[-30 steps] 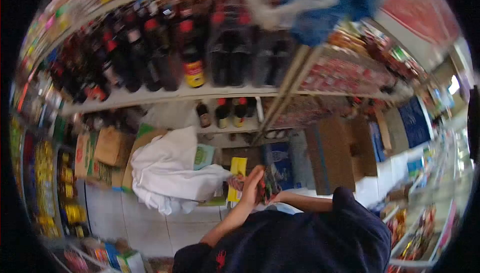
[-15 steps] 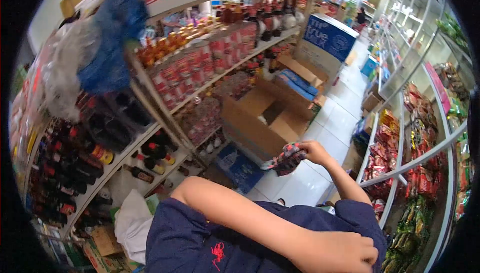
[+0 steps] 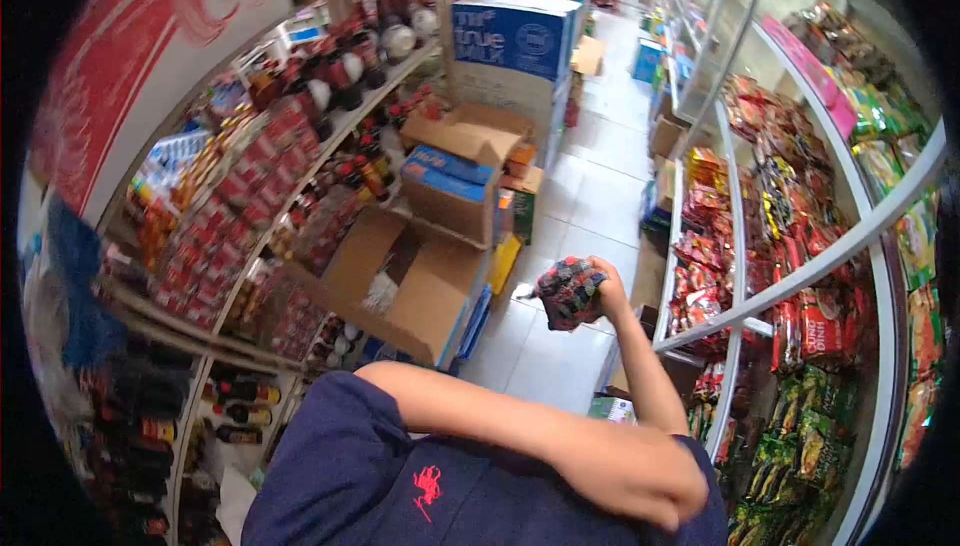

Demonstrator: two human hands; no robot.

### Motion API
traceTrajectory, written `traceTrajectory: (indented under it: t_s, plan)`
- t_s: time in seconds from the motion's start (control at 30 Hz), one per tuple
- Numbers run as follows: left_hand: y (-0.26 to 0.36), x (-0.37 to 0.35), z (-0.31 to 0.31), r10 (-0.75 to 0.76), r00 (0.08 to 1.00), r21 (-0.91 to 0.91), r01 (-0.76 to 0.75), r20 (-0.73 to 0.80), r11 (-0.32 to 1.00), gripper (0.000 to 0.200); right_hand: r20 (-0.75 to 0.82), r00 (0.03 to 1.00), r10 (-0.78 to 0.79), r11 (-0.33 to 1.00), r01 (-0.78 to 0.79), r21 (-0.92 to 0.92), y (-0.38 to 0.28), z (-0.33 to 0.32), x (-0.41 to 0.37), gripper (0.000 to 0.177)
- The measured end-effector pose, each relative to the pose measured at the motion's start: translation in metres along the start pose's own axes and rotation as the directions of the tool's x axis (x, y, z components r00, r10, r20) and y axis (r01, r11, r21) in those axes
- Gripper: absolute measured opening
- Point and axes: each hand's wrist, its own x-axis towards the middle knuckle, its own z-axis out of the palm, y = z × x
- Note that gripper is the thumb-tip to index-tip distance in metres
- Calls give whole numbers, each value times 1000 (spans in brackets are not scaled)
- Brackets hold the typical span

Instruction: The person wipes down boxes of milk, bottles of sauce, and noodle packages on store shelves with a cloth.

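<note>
My right hand [image 3: 608, 288] is stretched out over the floor, fingers closed on a bunched dark cloth [image 3: 568, 294] with a red and greenish pattern. The cloth hangs in the air, right of an open cardboard box [image 3: 440, 308]. Across my chest lies my left arm, and my left hand [image 3: 665, 491] is close to my right upper arm. Motion blur smears its fingers, so their pose does not show.
Shelves of bottles and red-labelled cans [image 3: 265, 161] line the left. A tall blue and white milk carton box [image 3: 510, 56] stands behind smaller boxes. On the right, a glass-and-metal rack [image 3: 735, 316] holds packets [image 3: 800, 326]. A white tiled aisle [image 3: 590, 191] runs between; a person is far back.
My view has swung right along the aisle. The cloth, longer and flatter before, is now bunched and rounder. My left hand's curled fingers have become blurred near my right arm.
</note>
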Motion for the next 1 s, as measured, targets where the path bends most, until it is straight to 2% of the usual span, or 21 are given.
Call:
traceTrajectory:
  t_s: [0.03,0.07,0.13,0.17,0.2,0.23,0.33,0.43,0.47,0.53,0.57,0.6,0.63,0.67,0.7,0.77,0.83,0.87,0.9,0.97,1.0]
  plan:
    - [-18,-8,-14,-43,990,50,50,-131,998,19,-28,1000,-4,1000,4,-4,1,-8,2,12]
    - [-39,-28,-26,-261,926,-9,269,-272,963,18,-75,996,-38,998,42,53,5,-19,4,11]
    - [-102,-71,-45,15,733,400,354,-681,845,24,-165,985,-46,971,83,223,1,-19,3,8]
    - [-115,-90,-59,-78,651,392,542,-755,743,29,-155,982,-110,985,129,116,-2,-24,1,8]
    - [-140,-105,-60,-17,510,390,680,-860,621,38,-203,975,-90,980,122,154,3,-26,1,9]
    - [-161,-121,-61,-80,476,351,744,-876,569,50,-245,967,-74,976,121,182,8,-28,2,10]
    - [-196,-136,-54,-240,435,214,764,-868,609,69,-220,975,-35,984,73,165,-4,-21,4,12]
    - [-219,-132,-72,-215,319,169,838,-923,519,77,-239,968,78,986,-39,162,-2,-18,28,21]
    - [-227,-132,-82,-218,318,167,840,-923,516,77,-177,983,47,999,-51,-19,-2,-21,41,29]
    - [-251,-132,-107,-142,102,-3,801,-985,598,73,-69,996,61,991,-68,-114,-8,-26,66,39]
    - [-259,-132,-129,-88,60,-13,750,-994,662,67,-12,997,80,989,-81,-126,-15,-30,81,43]
    - [-262,-134,-147,-198,-16,-161,645,-980,747,61,42,993,109,954,-93,-286,-15,-42,98,42]
    - [-262,-137,-166,-321,-71,-310,518,-944,797,56,35,994,105,955,-91,-281,-21,-48,115,42]
    - [-296,-162,-178,-286,-81,-283,548,-955,787,50,103,993,-65,891,104,-443,-43,-53,137,41]
    - [-300,-162,-201,-298,-63,-287,513,-952,809,47,189,958,-217,762,288,-580,-69,-56,160,39]
    - [-341,-186,-239,-400,-57,-375,492,-915,786,46,470,823,-319,748,523,-408,-126,-43,200,34]
    - [-327,-160,-284,-515,-257,-575,410,-818,708,43,729,507,-460,825,548,139,-181,-2,226,34]
    - [-348,-172,-299,-461,-151,-478,435,-875,763,44,768,371,-521,818,475,325,-203,20,231,35]
    - [-368,-185,-311,-406,-48,-383,449,-913,808,45,751,294,-591,762,510,399,-208,42,231,33]
    - [-373,-181,-340,-466,-2,-397,525,-885,753,45,821,141,-553,753,506,421,-236,60,234,36]
    - [-379,-184,-350,-502,46,-399,547,-864,736,45,814,154,-560,756,498,425,-243,61,243,36]
